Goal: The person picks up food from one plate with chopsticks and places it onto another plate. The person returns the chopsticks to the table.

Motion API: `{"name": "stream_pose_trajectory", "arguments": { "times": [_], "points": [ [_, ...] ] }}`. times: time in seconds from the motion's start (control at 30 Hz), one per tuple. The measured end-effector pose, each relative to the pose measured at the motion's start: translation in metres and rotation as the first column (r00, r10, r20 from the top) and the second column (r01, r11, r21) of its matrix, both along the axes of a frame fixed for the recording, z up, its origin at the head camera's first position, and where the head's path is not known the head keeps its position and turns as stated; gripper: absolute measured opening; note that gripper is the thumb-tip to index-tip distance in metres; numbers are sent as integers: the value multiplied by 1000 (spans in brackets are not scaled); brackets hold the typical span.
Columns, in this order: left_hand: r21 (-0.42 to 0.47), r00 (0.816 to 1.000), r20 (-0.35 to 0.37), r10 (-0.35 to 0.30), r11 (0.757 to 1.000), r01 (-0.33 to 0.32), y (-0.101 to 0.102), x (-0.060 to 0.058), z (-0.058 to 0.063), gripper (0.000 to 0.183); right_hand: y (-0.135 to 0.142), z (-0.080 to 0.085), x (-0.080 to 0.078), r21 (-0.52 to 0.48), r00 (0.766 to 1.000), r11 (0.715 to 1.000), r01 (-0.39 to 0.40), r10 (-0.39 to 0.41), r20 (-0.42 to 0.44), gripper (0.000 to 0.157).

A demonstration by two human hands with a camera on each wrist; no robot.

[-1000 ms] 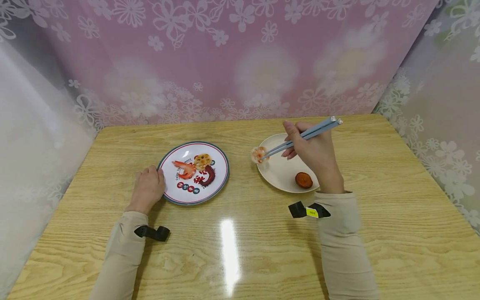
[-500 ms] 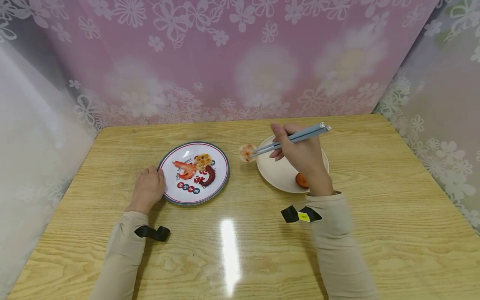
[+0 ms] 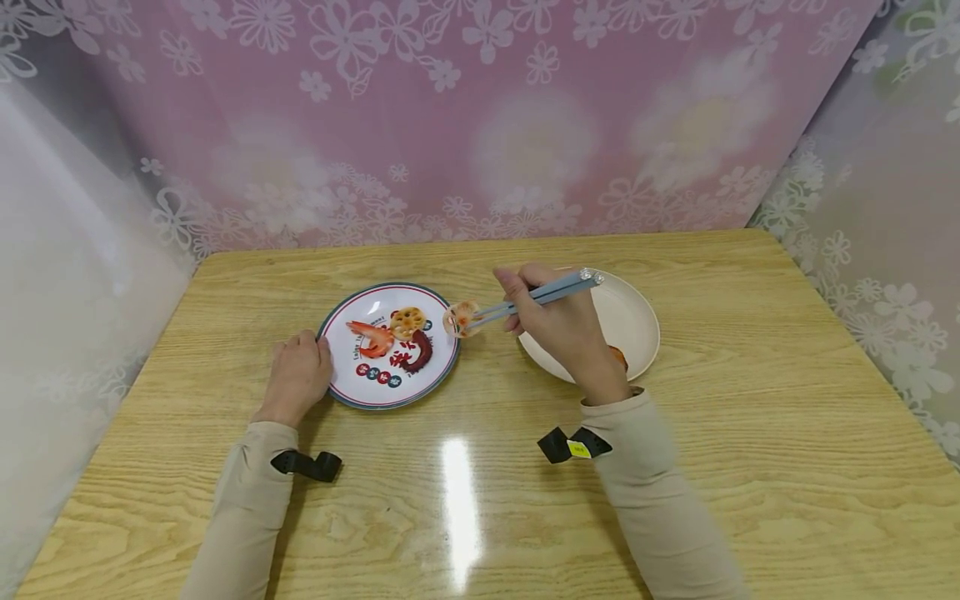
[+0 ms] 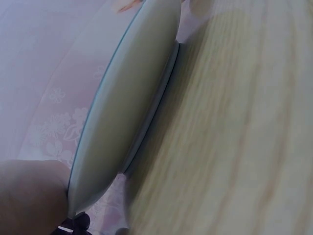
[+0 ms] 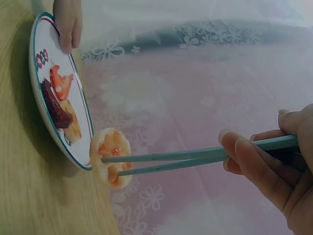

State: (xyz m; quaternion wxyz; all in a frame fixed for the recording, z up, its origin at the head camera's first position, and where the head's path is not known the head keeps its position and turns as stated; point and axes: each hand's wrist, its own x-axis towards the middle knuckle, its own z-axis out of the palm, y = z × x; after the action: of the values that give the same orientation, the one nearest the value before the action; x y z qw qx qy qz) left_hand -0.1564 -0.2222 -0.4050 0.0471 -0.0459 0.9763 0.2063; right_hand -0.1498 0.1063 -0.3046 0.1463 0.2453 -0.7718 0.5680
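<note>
My right hand [image 3: 566, 333] holds a pair of blue chopsticks [image 3: 558, 288]. Their tips pinch a round pale slice with orange-red patches [image 5: 113, 171], which hangs over the right rim of the white plate [image 3: 375, 390] in the head view. On that plate lie a shrimp [image 3: 375, 341], a lotus root slice [image 3: 409, 322] and a dark red curved tentacle piece [image 3: 421, 353]. At the plate's left rim, my left hand [image 3: 296, 377] grips the edge; its thumb side meets the rim in the left wrist view.
To the right, a cream plate [image 3: 636, 321] stands partly behind my right hand. A reddish-brown round piece [image 3: 619, 357] on it is mostly hidden by the wrist. Both plates stand on a wooden table [image 3: 375, 517], with a pink flowered curtain [image 3: 450, 150] behind.
My right hand has moved left from the cream plate toward the white plate, carrying the pale slice in the chopsticks. The left hand has stayed at the rim.
</note>
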Motion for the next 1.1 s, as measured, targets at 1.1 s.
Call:
{"name": "stream_pose_trajectory", "arguments": {
  "times": [1.1],
  "points": [
    [-9, 1000, 2, 6, 1000, -6, 0, -1, -1, 42, -41, -17, 11, 160, 982, 985, -69, 95, -166, 40]
  ]
}}
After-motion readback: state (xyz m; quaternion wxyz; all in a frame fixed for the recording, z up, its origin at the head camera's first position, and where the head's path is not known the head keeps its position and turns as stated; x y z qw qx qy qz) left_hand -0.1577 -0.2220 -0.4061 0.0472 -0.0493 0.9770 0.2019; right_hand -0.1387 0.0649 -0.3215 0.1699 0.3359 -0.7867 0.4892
